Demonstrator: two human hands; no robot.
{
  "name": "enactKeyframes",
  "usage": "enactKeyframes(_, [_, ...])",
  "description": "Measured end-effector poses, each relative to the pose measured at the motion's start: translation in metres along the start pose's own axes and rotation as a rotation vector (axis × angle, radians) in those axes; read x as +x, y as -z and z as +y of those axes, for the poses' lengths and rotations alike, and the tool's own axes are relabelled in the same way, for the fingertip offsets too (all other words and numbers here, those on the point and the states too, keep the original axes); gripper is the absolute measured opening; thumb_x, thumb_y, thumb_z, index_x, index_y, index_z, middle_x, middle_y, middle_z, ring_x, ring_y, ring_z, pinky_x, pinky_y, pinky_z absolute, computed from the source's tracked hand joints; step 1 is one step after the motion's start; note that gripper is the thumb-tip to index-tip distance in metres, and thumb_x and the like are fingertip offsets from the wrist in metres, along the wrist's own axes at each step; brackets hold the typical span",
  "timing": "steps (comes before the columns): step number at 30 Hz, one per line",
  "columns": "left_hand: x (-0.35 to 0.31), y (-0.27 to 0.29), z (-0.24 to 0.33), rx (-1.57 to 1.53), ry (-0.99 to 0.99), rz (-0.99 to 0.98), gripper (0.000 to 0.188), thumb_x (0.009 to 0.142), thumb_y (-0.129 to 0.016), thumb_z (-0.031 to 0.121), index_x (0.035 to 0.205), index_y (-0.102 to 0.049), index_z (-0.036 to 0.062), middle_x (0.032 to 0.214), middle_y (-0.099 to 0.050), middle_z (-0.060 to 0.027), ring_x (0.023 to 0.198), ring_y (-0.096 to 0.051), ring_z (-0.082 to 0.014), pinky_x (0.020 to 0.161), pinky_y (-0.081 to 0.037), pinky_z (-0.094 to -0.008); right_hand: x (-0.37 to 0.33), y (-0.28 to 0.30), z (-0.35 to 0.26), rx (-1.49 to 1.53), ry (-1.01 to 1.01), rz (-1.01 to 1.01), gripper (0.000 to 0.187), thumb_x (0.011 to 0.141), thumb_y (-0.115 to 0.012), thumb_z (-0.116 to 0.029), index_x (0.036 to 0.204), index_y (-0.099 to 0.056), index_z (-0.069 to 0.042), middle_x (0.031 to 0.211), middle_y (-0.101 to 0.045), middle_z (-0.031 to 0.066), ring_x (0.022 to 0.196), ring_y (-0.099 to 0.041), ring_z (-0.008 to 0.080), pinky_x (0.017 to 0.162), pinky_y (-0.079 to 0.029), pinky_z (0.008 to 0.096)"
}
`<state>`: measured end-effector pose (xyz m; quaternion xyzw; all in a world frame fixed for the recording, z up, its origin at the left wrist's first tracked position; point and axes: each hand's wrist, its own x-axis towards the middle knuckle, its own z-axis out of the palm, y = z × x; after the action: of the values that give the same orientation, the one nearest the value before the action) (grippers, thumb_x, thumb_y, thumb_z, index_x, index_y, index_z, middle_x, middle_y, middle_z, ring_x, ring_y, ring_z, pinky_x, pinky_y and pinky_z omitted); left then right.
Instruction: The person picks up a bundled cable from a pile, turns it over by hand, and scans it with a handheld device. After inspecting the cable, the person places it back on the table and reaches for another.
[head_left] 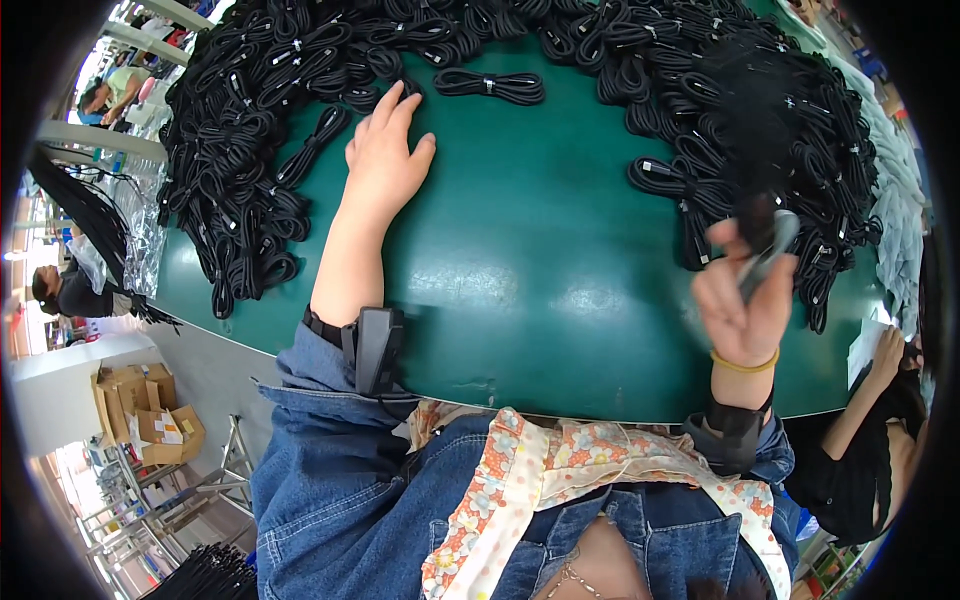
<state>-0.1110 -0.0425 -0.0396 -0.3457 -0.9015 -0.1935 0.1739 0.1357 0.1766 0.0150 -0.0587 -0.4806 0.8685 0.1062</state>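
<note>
My left hand [388, 160] lies on the green tabletop [520, 220] with its fingers apart. Its fingertips reach the inner edge of a heap of coiled black cables [300, 60], right by one coil. Just to the right of those fingers lies a single coiled cable [490, 86] with a light band round its middle. My right hand [742, 300] is closed, smeared by motion, around a blurred dark thing with a grey curved part [778, 250]. A dark smear above it covers some of the right-hand cable coils [680, 180]; its exact kind cannot be made out.
The cable heap curves along the table's far side and down both sides. Clear plastic [148, 215] and long black cables [95, 215] hang at the left. Cardboard boxes [150, 410] stand on the floor. At the right, a person's arm [865, 385] rests near the table edge.
</note>
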Motion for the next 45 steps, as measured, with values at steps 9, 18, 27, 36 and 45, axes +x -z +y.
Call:
enactKeyframes(9, [0.004,0.009,0.012,-0.123,0.131,-0.118,0.033,0.069,-0.058,0.016,0.098,-0.049,0.0046,0.098,-0.049,-0.0108,0.086,-0.051,-0.0293,0.074,-0.041,-0.0378,0.002,0.009,0.014,0.412,0.113,-0.181,0.047,0.084,-0.043,-0.022,0.125,-0.028,-0.004,0.092,-0.057,0.0109,0.039,-0.033,0.0038,0.041,-0.029,0.0185])
enactKeyframes(18, [0.001,0.047,0.027,-0.597,0.344,-0.113,0.021,0.071,-0.051,0.01,0.09,-0.048,0.0009,0.068,-0.052,-0.0072,0.059,-0.052,-0.0151,0.053,-0.041,-0.0246,0.001,0.006,0.014,0.309,0.101,-0.128,0.037,0.082,-0.044,-0.014,0.116,-0.04,-0.001,0.078,-0.057,0.0108,0.035,-0.03,0.0037,0.04,-0.028,0.0182])
enactKeyframes(27, [-0.026,0.052,0.08,-1.906,0.279,-0.54,0.015,0.077,-0.042,0.006,0.088,-0.047,-0.0024,0.067,-0.05,-0.0054,0.05,-0.045,-0.0096,0.047,-0.035,-0.0205,0.0,-0.013,0.016,-0.113,0.121,0.098,0.035,0.079,-0.047,-0.01,0.111,-0.044,0.002,0.09,-0.054,0.01,0.044,-0.033,0.0012,0.042,-0.027,0.016])
enactKeyframes(36, [-0.033,0.048,0.099,-1.992,0.292,-0.671,0.024,0.085,-0.043,0.016,0.099,-0.046,-0.003,0.074,-0.051,-0.005,0.06,-0.046,-0.0089,0.056,-0.038,-0.0199,-0.002,-0.015,0.017,-0.224,0.061,0.192,0.038,0.075,-0.051,-0.002,0.112,-0.043,0.003,0.09,-0.053,0.005,0.05,-0.036,0.0,0.044,-0.027,0.0143])
enactKeyframes(45, [-0.035,0.047,0.1,-1.876,0.271,-0.694,0.031,0.083,-0.044,0.023,0.095,-0.047,-0.0063,0.08,-0.046,-0.0079,0.056,-0.046,-0.0116,0.05,-0.037,-0.0203,0.0,-0.011,0.014,-0.132,-0.1,0.077,0.035,0.075,-0.053,-0.004,0.109,-0.044,0.002,0.072,-0.053,0.003,0.049,-0.041,0.0024,0.041,-0.027,0.0144])
